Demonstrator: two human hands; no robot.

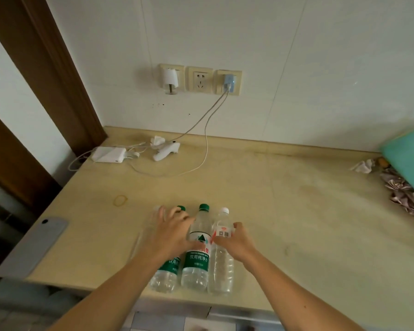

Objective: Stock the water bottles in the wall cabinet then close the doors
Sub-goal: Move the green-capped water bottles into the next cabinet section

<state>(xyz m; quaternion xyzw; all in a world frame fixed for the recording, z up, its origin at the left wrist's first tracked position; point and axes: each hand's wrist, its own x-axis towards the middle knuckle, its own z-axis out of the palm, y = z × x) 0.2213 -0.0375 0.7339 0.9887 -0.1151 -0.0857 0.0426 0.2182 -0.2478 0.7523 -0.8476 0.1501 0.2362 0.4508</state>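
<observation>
left hand point(175, 231) curls over the green-capped bottles point(197, 249), right hand point(234, 240) pinches the white-capped bottle point(221, 256) at three o'clock; grip firmly below the shoulders.

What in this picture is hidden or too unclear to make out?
Only the head view is available.
- Wall cabinet: not in view, above the top edge.
- Leftmost clear bottle: blurred and partly covered by the left hand.
- Green-label bottle behind that hand: its label is mostly covered.
- White-capped bottle: the right hand covers part of its label.
- Teal object: cut off by the right edge.
</observation>
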